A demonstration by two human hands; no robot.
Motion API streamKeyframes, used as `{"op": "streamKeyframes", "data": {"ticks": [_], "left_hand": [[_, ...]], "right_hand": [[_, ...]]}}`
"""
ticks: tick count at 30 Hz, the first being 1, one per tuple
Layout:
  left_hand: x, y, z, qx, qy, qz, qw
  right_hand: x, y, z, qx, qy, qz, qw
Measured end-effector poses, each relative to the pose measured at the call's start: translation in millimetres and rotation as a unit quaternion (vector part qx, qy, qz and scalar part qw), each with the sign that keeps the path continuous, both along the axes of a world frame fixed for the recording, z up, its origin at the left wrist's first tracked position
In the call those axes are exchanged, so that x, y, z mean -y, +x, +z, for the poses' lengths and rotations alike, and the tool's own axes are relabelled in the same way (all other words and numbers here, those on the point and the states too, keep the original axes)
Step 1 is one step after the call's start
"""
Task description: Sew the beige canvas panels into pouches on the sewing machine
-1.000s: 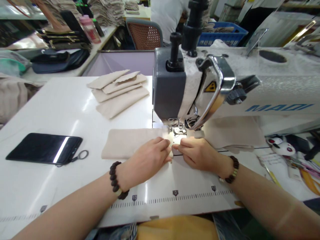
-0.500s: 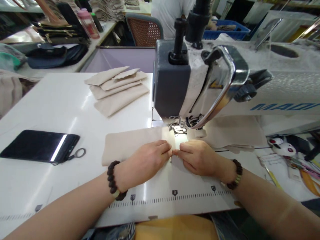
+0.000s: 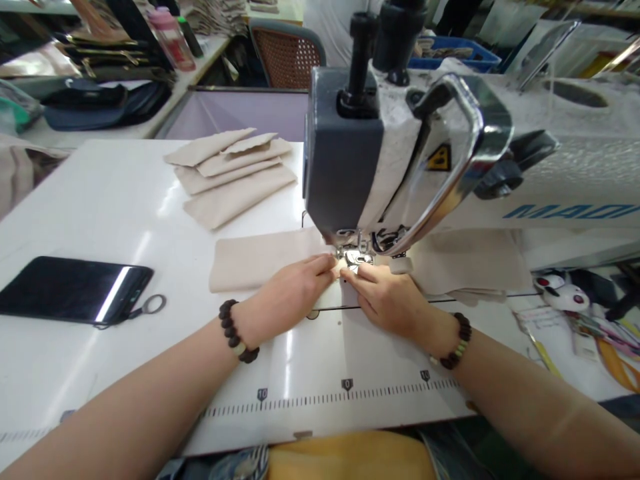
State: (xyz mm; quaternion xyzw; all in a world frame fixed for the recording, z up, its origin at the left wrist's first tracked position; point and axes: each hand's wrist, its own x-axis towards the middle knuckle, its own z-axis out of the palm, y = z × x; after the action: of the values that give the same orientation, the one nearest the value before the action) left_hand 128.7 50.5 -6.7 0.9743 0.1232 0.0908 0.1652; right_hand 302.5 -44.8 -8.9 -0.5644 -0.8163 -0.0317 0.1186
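A beige fabric piece (image 3: 255,259) lies flat with its right end at the presser foot (image 3: 356,257) of the sewing machine (image 3: 345,153). My left hand (image 3: 295,290) is closed on the fabric's right end, fingertips just left of the foot. Right beside it, my right hand (image 3: 387,297) pinches the fabric's edge in front of the foot, its fingertips almost touching the left ones. The fabric under both sets of fingers is mostly hidden. More beige fabric (image 3: 470,263) lies under the machine arm, to the right of my right hand.
Folded beige pieces (image 3: 235,173) lie at the back of the white table. A black phone (image 3: 75,290) with a ring strap rests at left. Pens, scissors and a white figure (image 3: 563,291) crowd the right side. Behind are a chair (image 3: 287,53) and a person in light clothes (image 3: 330,33).
Both hands have moved away from me, toward the presser foot, carrying the fabric piece along. Its front edge now lies farther up the table. The view has shifted slightly.
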Motion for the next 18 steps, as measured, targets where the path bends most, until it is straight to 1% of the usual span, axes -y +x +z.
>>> {"op": "streamKeyframes", "data": {"ticks": [5,10,14,18], "left_hand": [[-7.8,5.3,-3.5,0.009,0.020,0.030,0.999],[-12.2,9.4,-1.5,0.031,0.053,0.036,0.997],[-13.0,10.3,-1.5,0.047,0.058,0.039,0.996],[-13.6,8.6,-3.1,0.028,0.058,0.036,0.997]], "right_hand": [[-1.2,-0.8,-2.5,0.021,0.002,-0.014,1.000],[-1.5,-1.2,-3.6,0.023,0.009,-0.009,1.000],[-1.4,-2.1,-3.5,0.022,0.016,-0.013,1.000],[-0.8,-2.5,-2.8,0.022,0.008,-0.014,1.000]]}}
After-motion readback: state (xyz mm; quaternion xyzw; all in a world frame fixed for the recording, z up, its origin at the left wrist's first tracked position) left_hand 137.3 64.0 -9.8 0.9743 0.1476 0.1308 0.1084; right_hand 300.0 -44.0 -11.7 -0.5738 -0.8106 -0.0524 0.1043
